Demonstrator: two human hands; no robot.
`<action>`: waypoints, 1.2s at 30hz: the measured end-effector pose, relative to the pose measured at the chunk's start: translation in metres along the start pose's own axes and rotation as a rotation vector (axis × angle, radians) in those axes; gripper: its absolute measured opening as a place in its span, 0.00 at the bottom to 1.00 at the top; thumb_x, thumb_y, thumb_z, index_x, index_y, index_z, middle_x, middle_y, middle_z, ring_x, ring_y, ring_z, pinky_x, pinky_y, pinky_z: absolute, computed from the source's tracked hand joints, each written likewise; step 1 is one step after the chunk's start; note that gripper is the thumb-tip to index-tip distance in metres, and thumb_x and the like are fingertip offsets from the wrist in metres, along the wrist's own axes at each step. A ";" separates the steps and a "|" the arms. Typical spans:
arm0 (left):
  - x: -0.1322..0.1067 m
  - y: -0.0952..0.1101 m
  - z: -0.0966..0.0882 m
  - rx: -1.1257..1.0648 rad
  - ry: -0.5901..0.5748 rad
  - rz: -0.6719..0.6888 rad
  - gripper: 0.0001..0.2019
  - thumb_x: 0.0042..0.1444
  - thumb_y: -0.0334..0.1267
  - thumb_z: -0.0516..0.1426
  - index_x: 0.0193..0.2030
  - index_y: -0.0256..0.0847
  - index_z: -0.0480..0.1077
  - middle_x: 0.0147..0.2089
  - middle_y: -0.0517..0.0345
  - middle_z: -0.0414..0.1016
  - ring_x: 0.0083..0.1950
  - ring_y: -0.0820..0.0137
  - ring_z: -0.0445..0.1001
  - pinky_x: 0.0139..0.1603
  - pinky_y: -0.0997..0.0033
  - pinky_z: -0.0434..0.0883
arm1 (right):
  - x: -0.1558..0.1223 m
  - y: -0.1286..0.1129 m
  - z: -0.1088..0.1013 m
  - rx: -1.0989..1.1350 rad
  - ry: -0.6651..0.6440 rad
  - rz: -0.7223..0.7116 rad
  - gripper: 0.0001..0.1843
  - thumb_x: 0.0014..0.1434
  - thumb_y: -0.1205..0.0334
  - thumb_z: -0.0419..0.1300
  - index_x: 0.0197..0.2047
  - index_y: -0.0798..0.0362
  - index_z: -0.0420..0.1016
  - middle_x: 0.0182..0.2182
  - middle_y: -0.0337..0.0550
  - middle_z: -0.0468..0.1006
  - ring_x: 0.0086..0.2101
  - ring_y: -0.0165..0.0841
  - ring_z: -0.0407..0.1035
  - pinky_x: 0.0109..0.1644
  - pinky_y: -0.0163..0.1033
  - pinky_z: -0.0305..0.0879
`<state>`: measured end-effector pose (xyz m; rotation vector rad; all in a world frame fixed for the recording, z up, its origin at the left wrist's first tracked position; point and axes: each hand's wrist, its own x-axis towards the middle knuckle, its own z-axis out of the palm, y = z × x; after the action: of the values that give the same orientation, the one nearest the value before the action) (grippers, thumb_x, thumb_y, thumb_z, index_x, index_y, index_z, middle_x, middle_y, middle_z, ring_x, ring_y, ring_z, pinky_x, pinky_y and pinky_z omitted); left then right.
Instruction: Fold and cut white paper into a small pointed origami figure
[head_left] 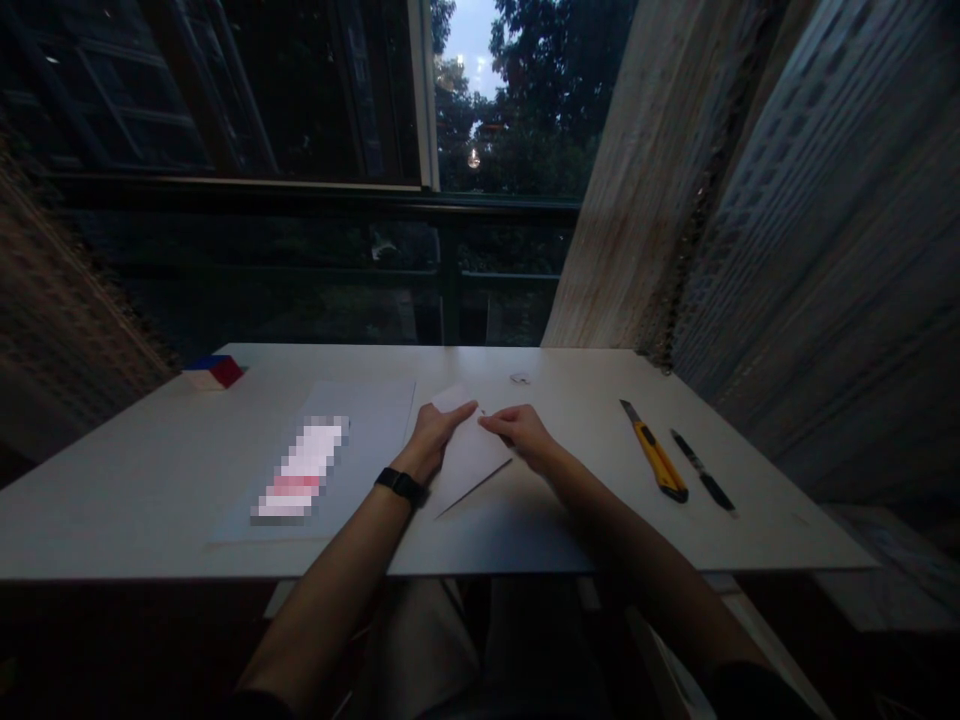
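Observation:
A folded piece of white paper (472,465) lies tilted on the white table in front of me, its lower right edge standing slightly off the surface with a dark shadow line. My left hand (432,438) holds its left side, thumb stretched across the top and the other fingers curled at the edge, partly hidden. Over the paper's right part, my right hand (523,430) is closed in a pinch, close to the left thumb tip. A tiny dark spot shows at these fingertips; what they pinch is too small to make out.
Left on the white table (135,500) are a flat white sheet (375,430), a blurred-out phone-shaped object (304,470) on it and a coloured cube (215,372). A small white piece (520,378) lies ahead. A yellow box cutter (656,455) and a pen (703,470) lie right.

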<state>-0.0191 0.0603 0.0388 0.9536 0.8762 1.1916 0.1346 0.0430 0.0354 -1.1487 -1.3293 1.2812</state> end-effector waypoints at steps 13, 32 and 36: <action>0.010 0.007 -0.011 -0.122 0.165 0.099 0.17 0.35 0.36 0.67 0.33 0.30 0.71 0.31 0.47 0.76 0.31 0.65 0.75 0.35 0.65 0.72 | 0.004 0.002 -0.006 0.118 0.016 0.087 0.09 0.37 0.62 0.66 0.21 0.60 0.76 0.17 0.44 0.76 0.18 0.29 0.68 0.24 0.34 0.67; 0.010 0.005 -0.010 -0.096 0.083 0.040 0.16 0.37 0.35 0.66 0.35 0.30 0.72 0.32 0.47 0.77 0.30 0.66 0.75 0.33 0.67 0.72 | 0.004 -0.011 -0.030 0.067 -0.040 0.126 0.14 0.42 0.55 0.64 0.28 0.59 0.77 0.28 0.48 0.79 0.25 0.30 0.71 0.27 0.33 0.65; 0.003 0.002 -0.004 -0.022 -0.041 0.048 0.18 0.39 0.40 0.65 0.37 0.31 0.73 0.36 0.46 0.77 0.33 0.64 0.75 0.37 0.66 0.72 | 0.003 -0.004 -0.011 -0.003 -0.072 0.057 0.16 0.37 0.54 0.67 0.23 0.59 0.75 0.15 0.38 0.71 0.17 0.24 0.60 0.20 0.30 0.53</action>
<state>-0.0225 0.0641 0.0388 0.9825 0.8096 1.2161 0.1449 0.0472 0.0395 -1.1593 -1.3603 1.3735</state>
